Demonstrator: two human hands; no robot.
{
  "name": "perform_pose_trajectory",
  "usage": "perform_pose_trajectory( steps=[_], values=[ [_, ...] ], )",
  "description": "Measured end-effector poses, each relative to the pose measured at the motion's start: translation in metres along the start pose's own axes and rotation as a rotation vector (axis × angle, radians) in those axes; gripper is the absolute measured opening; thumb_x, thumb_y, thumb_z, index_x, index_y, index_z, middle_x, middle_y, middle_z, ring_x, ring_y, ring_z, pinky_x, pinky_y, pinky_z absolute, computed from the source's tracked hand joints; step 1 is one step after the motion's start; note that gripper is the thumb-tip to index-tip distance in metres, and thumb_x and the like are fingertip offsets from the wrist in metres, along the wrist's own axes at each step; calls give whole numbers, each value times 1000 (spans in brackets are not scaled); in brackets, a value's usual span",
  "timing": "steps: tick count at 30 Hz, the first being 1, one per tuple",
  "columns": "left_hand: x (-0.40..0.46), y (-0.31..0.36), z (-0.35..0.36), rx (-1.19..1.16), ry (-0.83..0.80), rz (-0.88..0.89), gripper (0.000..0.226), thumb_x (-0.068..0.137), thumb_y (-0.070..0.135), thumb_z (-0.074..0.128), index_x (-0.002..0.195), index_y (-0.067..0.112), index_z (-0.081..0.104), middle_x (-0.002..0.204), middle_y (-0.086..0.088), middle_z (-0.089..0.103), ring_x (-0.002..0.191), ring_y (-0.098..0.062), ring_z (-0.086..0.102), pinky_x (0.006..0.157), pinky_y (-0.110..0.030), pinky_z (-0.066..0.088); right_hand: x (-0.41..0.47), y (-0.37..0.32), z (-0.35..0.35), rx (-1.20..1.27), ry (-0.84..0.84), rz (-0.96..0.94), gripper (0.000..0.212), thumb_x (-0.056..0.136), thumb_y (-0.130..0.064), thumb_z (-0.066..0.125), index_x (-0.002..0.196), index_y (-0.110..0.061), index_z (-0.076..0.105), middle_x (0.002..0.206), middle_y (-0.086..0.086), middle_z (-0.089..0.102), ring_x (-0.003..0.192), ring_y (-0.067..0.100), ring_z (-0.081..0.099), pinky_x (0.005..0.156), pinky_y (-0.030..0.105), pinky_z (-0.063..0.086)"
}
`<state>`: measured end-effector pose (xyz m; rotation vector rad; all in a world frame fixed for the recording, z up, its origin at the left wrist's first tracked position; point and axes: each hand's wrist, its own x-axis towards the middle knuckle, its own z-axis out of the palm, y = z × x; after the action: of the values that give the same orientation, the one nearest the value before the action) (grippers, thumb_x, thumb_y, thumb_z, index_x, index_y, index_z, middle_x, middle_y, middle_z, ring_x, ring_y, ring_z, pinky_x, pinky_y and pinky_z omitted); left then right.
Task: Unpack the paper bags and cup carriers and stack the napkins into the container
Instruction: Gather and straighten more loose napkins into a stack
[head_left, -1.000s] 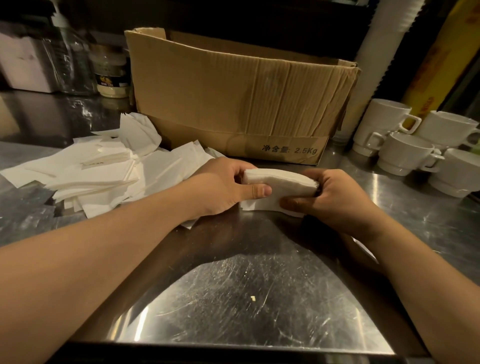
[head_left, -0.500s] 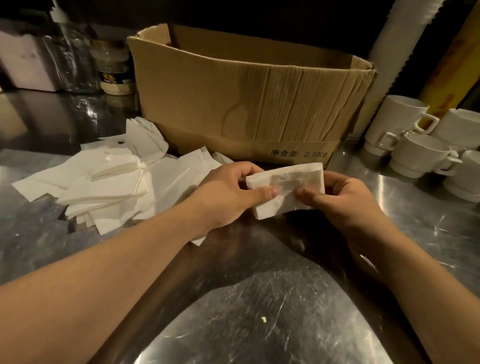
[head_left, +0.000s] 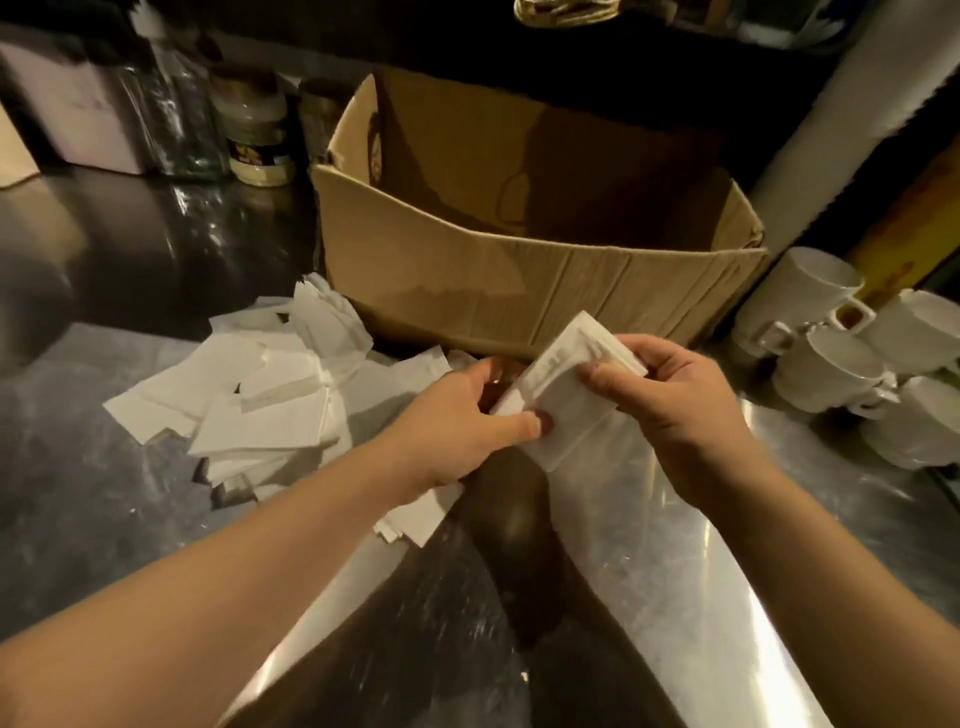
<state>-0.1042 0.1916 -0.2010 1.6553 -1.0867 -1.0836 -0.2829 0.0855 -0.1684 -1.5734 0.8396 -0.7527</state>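
Both hands hold the napkin stack (head_left: 566, 395) above the surface (head_left: 675, 519), left hand (head_left: 467, 415) pinching its near corner, right hand (head_left: 670, 400) clamped on the far end, box (head_left: 519, 280) at twelve o'clock. Thin pinch: sheets could fan out, spilling short.

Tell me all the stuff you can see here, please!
napkin bundle: one, white, held up over the counter in both hands
loose napkins: a heap, white, left on the counter
cardboard box: one, brown, open, behind the hands
cups: several, white, stacked at right
jar: one, pale label, back left
glass bottle: one, clear, beside the jar
counter: one, shiny steel
left hand: pinches the bundle's near edge
right hand: grips the bundle's right side
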Motion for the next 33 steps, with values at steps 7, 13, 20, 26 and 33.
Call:
perform_pose_trajectory(
  steps=[7,13,20,26,33],
  values=[
    [-15,51,-43,25,-69,-16,37,90,34,77,119,46,56,107,23,70,99,0,67,78,-18,53,6,-68,31,61,-16,52,36,74,-29,81,107,-20,71,99,-5,74,94,12,70,77,30,59],
    [-23,92,-85,-88,-75,-5,40,90,17,78,109,48,61,92,29,74,87,9,69,61,-6,50,23,-127,58,11,-118,21,40,81,-30,80,118,-28,66,108,-11,73,99,6,68,75,25,59],
    [-26,138,-149,-140,17,-6,41,89,13,77,111,44,61,99,19,74,97,-7,72,82,-25,61,63,-198,94,-64,-303,9,36,82,-40,75,116,-30,69,109,-8,74,102,12,70,91,41,59],
    [-22,158,-216,-148,99,0,36,92,14,75,117,38,66,104,16,75,105,-9,69,92,-29,57,108,-244,143,-65,-352,-49,34,81,-40,75,113,-31,70,108,-7,74,102,15,69,91,41,59],
    [-3,174,-301,-142,174,46,33,92,16,75,119,32,68,106,12,76,109,-11,70,106,-44,54,164,-290,201,-79,-393,-147,30,86,-35,75,114,-28,68,106,-6,74,101,17,70,88,39,60]
  ],
)
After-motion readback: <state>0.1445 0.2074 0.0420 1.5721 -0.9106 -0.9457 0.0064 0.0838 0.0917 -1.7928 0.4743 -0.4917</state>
